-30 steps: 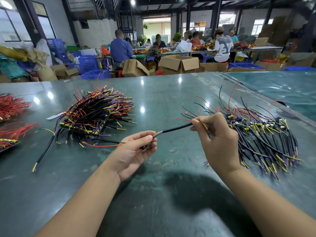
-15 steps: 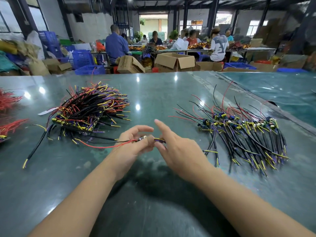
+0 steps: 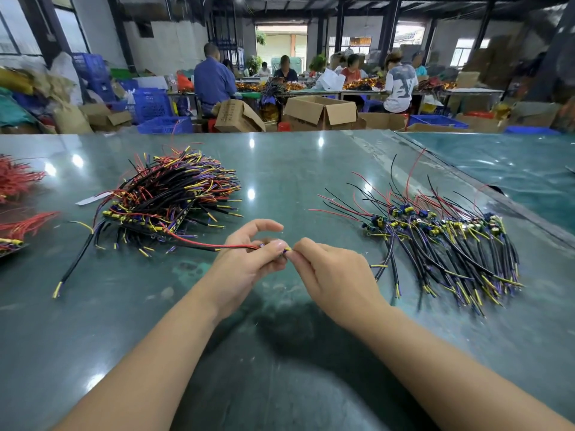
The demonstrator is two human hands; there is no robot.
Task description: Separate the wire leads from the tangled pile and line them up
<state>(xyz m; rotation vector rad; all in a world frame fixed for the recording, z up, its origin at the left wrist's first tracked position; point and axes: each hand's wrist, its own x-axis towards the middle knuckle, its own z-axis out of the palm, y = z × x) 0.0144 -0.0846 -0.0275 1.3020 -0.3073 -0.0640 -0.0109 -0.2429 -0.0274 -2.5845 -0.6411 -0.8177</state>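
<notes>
A tangled pile (image 3: 174, 197) of black, red, yellow and purple wire leads lies on the green table (image 3: 280, 169) at the left. On the right, separated leads (image 3: 441, 241) lie spread side by side. A red and black lead (image 3: 211, 245) runs from the pile's near edge to my hands at the table's middle. My left hand (image 3: 249, 262) pinches its end between thumb and fingers. Touching it from the right, my right hand (image 3: 336, 275) pinches the yellow-tipped end at the same spot.
One long black lead (image 3: 76, 262) lies loose at the near left. Red wire bundles (image 3: 18, 194) sit at the far left edge. A second green table (image 3: 513, 169) adjoins on the right. Cardboard boxes (image 3: 320, 112), blue crates and seated workers lie beyond the far edge.
My right hand left a black lead at the right row, came back to the middle, and now pinches the end of the red and black lead held by my left hand.
</notes>
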